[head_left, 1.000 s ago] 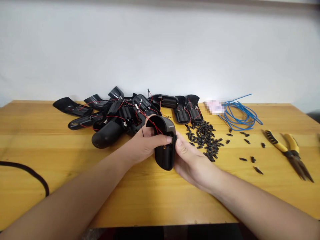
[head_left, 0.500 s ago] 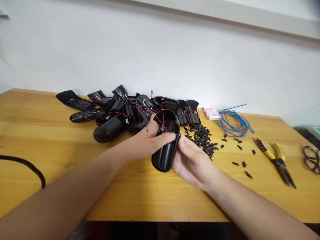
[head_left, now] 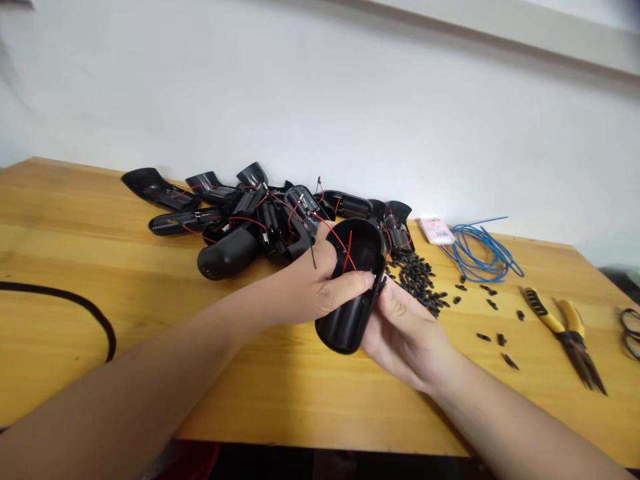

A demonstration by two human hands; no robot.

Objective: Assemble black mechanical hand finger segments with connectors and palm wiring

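Note:
My left hand [head_left: 333,280] is closed around a black plastic battery housing [head_left: 345,327], its thumb pressing inside near the right wall. The housing is tilted, with its hollow side facing me. Red wires [head_left: 349,252] stick up inside it, and a thin black wire hangs over its left edge. My right hand [head_left: 403,330] is closed at the housing's right side. Between its thumb and the outer wall a small black part [head_left: 383,282] shows, mostly hidden. The right fingers are out of sight behind the housing.
Similar black housings [head_left: 233,250] with red wires lie heaped against the wall. Right of them are a pile of small black parts [head_left: 417,280], a pink-and-white packet [head_left: 436,231], coiled blue wire [head_left: 485,253], yellow-handled pliers [head_left: 570,333] and scissors [head_left: 631,330]. A black cable [head_left: 75,300] curves at left.
The view has shifted, so the table's contents sit further right. Both hands keep their hold at the housing, which appears slightly nearer and more tilted.

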